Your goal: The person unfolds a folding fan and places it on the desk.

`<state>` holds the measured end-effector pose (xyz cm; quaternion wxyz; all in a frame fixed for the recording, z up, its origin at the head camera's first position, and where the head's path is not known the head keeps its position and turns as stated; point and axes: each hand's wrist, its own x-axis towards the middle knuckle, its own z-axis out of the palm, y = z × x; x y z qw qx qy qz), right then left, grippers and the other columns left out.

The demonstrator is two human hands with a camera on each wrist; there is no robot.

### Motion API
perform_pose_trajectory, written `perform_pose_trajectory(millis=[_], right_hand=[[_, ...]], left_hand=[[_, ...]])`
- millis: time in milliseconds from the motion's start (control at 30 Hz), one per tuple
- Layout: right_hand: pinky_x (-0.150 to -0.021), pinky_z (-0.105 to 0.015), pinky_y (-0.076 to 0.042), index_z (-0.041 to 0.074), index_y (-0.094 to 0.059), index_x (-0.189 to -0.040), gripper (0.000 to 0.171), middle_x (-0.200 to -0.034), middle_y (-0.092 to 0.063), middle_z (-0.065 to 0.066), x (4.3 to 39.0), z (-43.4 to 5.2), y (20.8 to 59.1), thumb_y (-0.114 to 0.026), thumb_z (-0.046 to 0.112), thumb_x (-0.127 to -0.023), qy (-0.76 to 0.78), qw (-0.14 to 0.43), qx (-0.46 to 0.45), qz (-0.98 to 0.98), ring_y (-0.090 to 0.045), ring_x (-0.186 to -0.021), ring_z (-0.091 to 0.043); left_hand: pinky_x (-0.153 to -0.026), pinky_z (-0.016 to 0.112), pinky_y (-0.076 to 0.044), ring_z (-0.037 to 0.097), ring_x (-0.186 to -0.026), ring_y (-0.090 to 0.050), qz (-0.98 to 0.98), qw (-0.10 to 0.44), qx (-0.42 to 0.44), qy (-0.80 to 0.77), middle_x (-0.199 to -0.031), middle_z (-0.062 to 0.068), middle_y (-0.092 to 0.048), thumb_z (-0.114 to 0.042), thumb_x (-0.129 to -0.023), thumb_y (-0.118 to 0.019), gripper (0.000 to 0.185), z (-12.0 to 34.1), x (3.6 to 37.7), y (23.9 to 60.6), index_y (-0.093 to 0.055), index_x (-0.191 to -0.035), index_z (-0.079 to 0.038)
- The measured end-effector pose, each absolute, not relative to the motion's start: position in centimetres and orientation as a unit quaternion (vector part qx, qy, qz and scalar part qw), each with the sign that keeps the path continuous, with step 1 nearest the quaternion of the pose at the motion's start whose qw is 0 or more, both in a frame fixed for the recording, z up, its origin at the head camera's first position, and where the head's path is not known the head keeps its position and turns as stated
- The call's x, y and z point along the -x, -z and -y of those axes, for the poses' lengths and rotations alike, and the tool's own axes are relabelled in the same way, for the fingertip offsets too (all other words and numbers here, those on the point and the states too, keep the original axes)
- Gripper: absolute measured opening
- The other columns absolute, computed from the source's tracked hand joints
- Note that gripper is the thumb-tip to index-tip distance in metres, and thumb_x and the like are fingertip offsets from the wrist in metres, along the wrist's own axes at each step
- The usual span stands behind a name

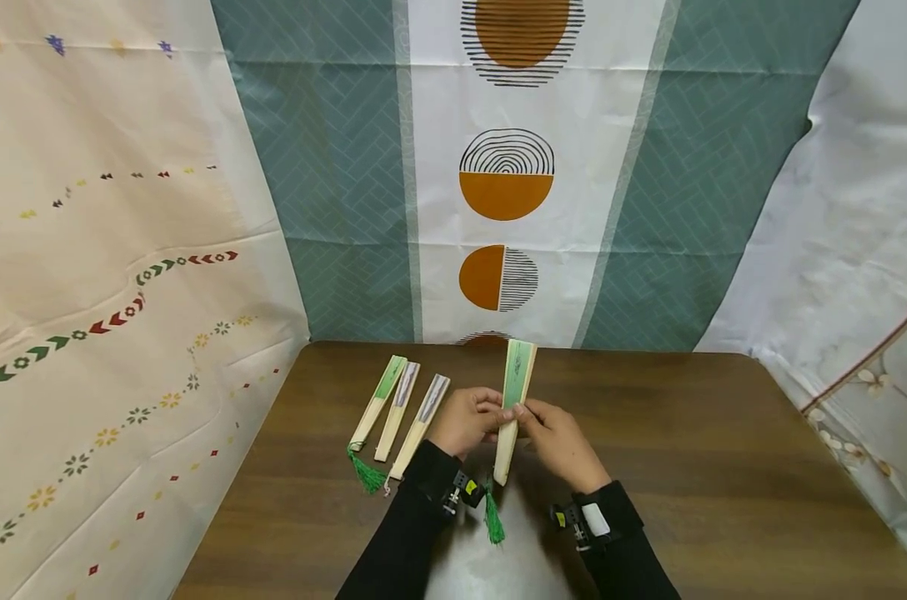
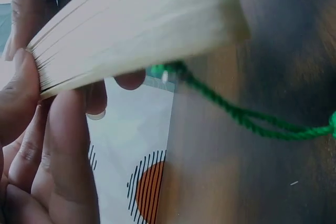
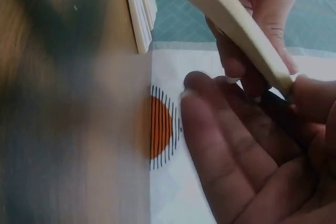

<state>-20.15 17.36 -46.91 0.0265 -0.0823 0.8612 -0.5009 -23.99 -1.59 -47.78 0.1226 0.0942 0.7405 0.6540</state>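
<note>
A folded hand fan point(image 1: 518, 375) with pale ribs and a green upper section is held upright, tilted slightly, over the table. My left hand point(image 1: 464, 421) pinches its left edge around the middle, while my right hand point(image 1: 562, 446) grips the right edge with thumb and fingers. From its lower end hangs a green tassel point(image 1: 494, 518); the tassel's cord point(image 2: 247, 120) shows in the left wrist view. In that view the fan's stacked ribs point(image 2: 142, 30) lie close together. The right wrist view shows a pale outer rib point(image 3: 231, 17) between both hands' fingers.
Left of my hands, three more folded fans lie side by side on the brown table point(image 1: 724, 467): a green-topped one point(image 1: 378, 406) with a green tassel point(image 1: 368, 475), and two grey-topped ones, the middle fan point(image 1: 397, 414) and the nearest fan point(image 1: 419, 429). Behind the table hangs patterned cloth point(image 1: 348, 167).
</note>
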Motion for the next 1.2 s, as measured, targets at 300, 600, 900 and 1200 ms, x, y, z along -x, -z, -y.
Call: perform_pose_trajectory(millis=[300, 600, 900, 1200], right_hand=[[-0.072, -0.031, -0.073, -0.006, -0.076, -0.129, 0.033, -0.106, -0.082, -0.018, 20.26, -17.16, 46.76, -0.056, 0.020, -0.121, 0.580, 0.048, 0.027, -0.813, -0.083, -0.082, -0.021], [-0.067, -0.027, -0.071, -0.008, -0.074, -0.116, 0.027, -0.098, -0.079, -0.016, 20.30, -16.65, 46.85, -0.058, 0.014, -0.120, 0.596, 0.034, -0.013, -0.802, -0.079, -0.076, -0.018], [-0.071, -0.030, -0.073, -0.010, -0.071, -0.115, 0.030, -0.098, -0.077, -0.016, 20.33, -16.77, 46.77, -0.055, 0.015, -0.122, 0.623, 0.021, -0.032, -0.781, -0.079, -0.080, -0.016], [-0.071, -0.026, -0.072, -0.011, -0.069, -0.113, 0.033, -0.098, -0.078, -0.015, 20.62, -17.12, 46.85, -0.053, 0.017, -0.123, 0.667, -0.003, -0.054, -0.743, -0.080, -0.079, -0.012]], left_hand=[[-0.070, 0.027, -0.070, 0.006, -0.079, -0.074, -0.725, 0.136, -0.091, -0.669, -0.097, 0.014, -0.083, -0.002, -0.107, -0.078, 0.014, 1.65, 23.81, 47.62, -0.075, -0.117, 0.007], [-0.072, 0.029, -0.072, 0.007, -0.076, -0.066, -0.728, 0.127, -0.096, -0.667, -0.078, -0.004, -0.060, -0.002, -0.108, -0.076, 0.010, 1.70, 23.62, 47.56, -0.073, -0.111, 0.007], [-0.074, 0.034, -0.074, 0.008, -0.078, -0.072, -0.720, 0.109, -0.085, -0.681, -0.081, -0.002, -0.069, -0.001, -0.108, -0.075, 0.010, 1.74, 23.97, 47.50, -0.069, -0.106, 0.006], [-0.077, 0.037, -0.075, 0.012, -0.084, -0.078, -0.678, 0.086, -0.062, -0.727, -0.084, -0.001, -0.076, 0.005, -0.108, -0.072, 0.010, 1.81, 24.34, 47.66, -0.065, -0.101, 0.006]])
